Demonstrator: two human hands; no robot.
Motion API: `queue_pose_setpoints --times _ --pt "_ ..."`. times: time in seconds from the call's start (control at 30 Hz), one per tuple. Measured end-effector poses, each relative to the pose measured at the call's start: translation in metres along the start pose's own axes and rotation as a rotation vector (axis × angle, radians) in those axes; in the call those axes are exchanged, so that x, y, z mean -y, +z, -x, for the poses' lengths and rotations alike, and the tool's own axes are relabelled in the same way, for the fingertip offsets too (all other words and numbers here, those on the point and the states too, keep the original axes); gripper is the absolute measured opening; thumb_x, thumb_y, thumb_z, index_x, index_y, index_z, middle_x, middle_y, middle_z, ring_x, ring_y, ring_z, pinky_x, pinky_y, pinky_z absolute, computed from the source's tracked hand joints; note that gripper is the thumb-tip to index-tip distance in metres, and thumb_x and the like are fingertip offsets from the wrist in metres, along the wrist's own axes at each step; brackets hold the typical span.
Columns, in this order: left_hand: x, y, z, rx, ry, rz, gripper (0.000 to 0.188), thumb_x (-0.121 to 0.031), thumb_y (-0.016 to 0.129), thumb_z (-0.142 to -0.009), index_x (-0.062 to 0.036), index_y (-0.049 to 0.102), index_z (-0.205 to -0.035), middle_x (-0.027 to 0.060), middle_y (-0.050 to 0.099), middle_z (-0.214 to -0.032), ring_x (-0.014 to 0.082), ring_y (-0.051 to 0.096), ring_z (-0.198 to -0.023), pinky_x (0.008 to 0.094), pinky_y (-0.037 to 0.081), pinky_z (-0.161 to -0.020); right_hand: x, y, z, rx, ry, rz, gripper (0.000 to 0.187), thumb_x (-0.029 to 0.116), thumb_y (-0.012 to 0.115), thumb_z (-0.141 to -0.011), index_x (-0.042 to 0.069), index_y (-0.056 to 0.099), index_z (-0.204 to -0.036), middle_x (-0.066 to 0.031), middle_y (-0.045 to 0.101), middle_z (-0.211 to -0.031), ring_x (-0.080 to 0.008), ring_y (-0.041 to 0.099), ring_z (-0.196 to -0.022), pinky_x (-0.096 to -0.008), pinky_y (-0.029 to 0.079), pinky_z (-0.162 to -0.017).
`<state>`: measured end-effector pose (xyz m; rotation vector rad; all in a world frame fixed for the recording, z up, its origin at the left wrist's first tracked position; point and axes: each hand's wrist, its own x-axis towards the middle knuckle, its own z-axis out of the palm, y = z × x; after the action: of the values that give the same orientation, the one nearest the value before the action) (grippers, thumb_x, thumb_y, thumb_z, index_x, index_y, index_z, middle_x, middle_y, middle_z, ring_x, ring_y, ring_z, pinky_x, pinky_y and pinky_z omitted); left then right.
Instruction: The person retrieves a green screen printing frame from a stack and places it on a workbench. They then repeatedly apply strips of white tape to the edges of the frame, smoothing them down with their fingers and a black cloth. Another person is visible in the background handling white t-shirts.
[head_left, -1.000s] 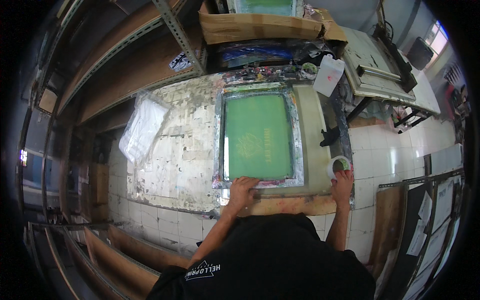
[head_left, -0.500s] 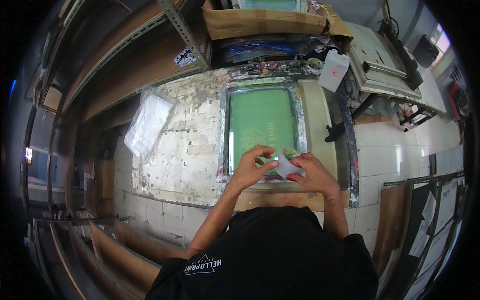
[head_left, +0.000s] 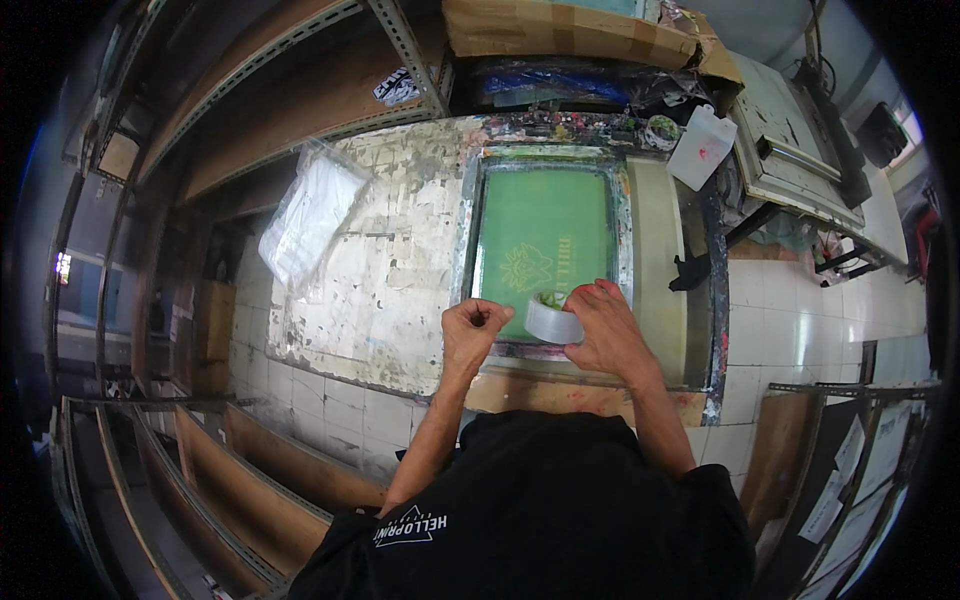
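Observation:
My right hand [head_left: 608, 335] is closed around a roll of clear packing tape [head_left: 552, 325], thumb below and fingers above, with red stains on the fingertips. Left of it, my left hand [head_left: 470, 335] is pinched, thumb and forefinger pointing toward the roll. Whether a tape end is between those fingertips is too fine to see. Both hands are over the near edge of a screen-printing frame [head_left: 470, 240], whose green mesh [head_left: 545, 215] carries a pale emblem and lettering. The frame lies flat on a paint-stained worktable [head_left: 400, 220].
A clear bag of folded white cloth [head_left: 312, 215] lies at the table's left. Behind the frame are a white plastic jug [head_left: 703, 148], another tape roll [head_left: 662, 132] and a cardboard box [head_left: 570, 30]. Metal shelving [head_left: 410, 60] stands at the far left, wooden panels [head_left: 240, 480] at near left.
My hands have moved apart, the left going leftward. The tape roll has turned in my right hand and shows its side now. The whole view has shifted slightly.

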<state>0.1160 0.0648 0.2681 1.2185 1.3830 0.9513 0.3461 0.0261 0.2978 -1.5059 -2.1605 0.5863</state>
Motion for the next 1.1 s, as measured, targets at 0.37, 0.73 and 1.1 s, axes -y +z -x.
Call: queue_pose_setpoints --times 0.37,0.73,1.1 --pt "0.032 -0.041 -0.002 -0.155 -0.128 0.112 0.014 -0.005 0.081 -0.073 0.0031 0.069 -0.072 0.0052 0.064 -0.061 0.0085 0.053 -0.054 0.0214 0.042 -0.051 -0.033 -0.032 0.049 0.118 0.182 0.091 0.051 0.034 0.077 -0.057 0.006 0.064 -0.097 -0.0146 0.064 -0.095 -0.0309 0.057 -0.102 -0.0421 0.033 -0.103" --pt "0.09 -0.089 0.006 -0.211 -0.286 -0.001 0.019 -0.01 0.082 -0.074 0.0021 0.067 -0.069 0.0032 0.061 -0.06 0.0088 0.05 -0.053 0.0235 0.037 -0.051 -0.059 -0.026 0.094 -0.024 0.501 -0.436 0.031 0.02 0.078 -0.074 0.005 0.063 -0.096 -0.0133 0.064 -0.075 -0.0241 0.065 -0.073 -0.0358 0.052 -0.076" --pt "0.066 -0.126 0.011 -0.198 -0.202 0.011 0.016 -0.013 0.078 -0.079 -0.0008 0.07 -0.075 0.0005 0.061 -0.063 0.0069 0.049 -0.056 0.0224 0.037 -0.054 -0.062 -0.012 0.095 -0.239 0.39 -0.462 0.014 0.011 0.077 -0.075 0.003 0.073 -0.086 -0.0125 0.072 -0.081 -0.0233 0.07 -0.073 -0.0309 0.054 -0.069"
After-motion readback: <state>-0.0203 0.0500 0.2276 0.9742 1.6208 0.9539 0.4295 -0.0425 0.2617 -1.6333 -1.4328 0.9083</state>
